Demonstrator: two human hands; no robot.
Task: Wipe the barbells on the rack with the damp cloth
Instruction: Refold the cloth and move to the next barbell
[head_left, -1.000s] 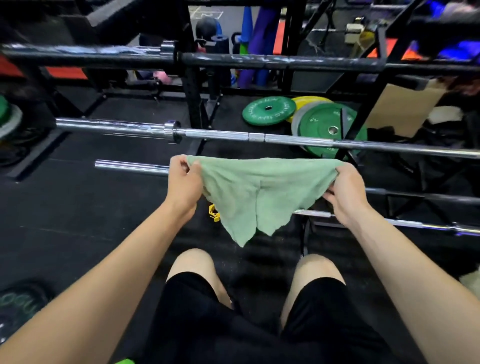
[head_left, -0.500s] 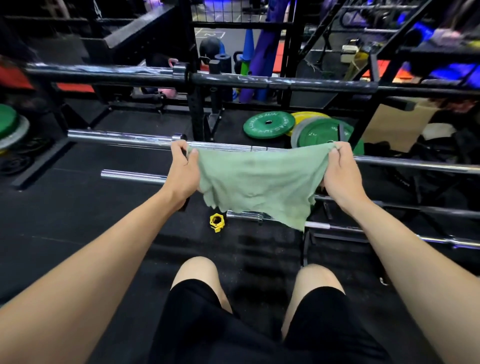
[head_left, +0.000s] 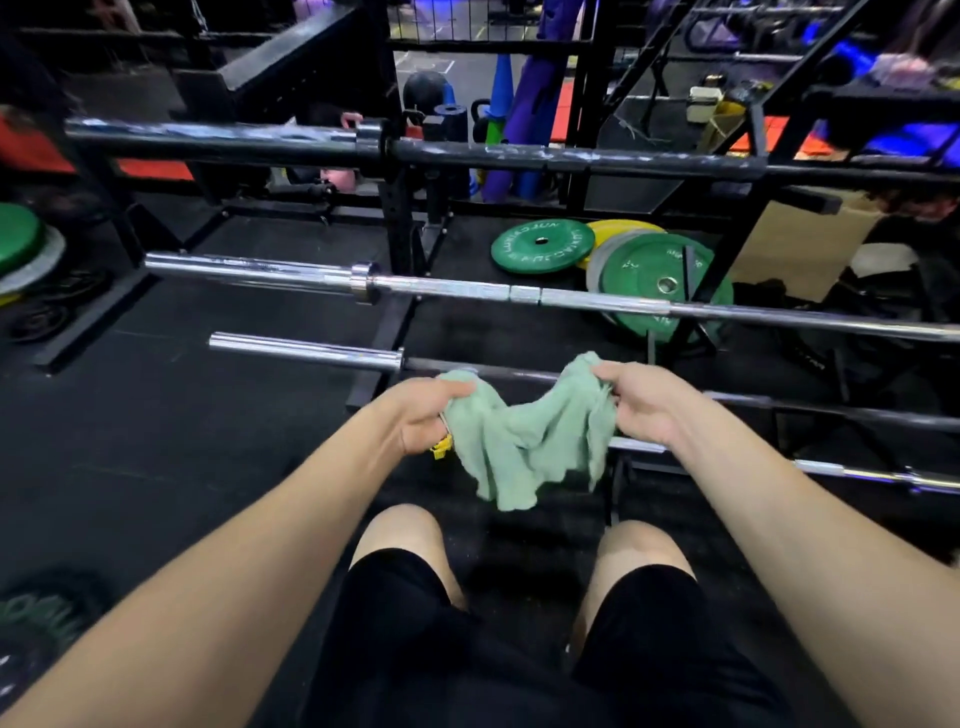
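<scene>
Head view, looking down past bare knees: soft pale-green terry cloth (head_left: 524, 447) bunched and slack between left hand (head_left: 423, 413) and right hand (head_left: 641, 402), fingers (head_left: 460, 388) curled round one gathered end, the other end pinched likewise. Hanging just in front of the lower dark steel barbell (head_left: 810, 408), possibly brushing it, though hard to tell at this angle. Above, a chrome barbell with knurled shaft (head_left: 457, 288) and a scuffed black barbell (head_left: 571, 158), each lying across the black steel rack (head_left: 397, 244). Green rubber weight plates (head_left: 543, 245) on the floor behind.

Cloth likely light, limp and clingy if damp: easy to fold, prone to snag on knurling. Best wadded into one palm-sized pad, or wrapped round the shaft and gripped from above. Bars heavy, rigid, free to roll in their cradles; worth steadying by the sleeve with the spare hand.
</scene>
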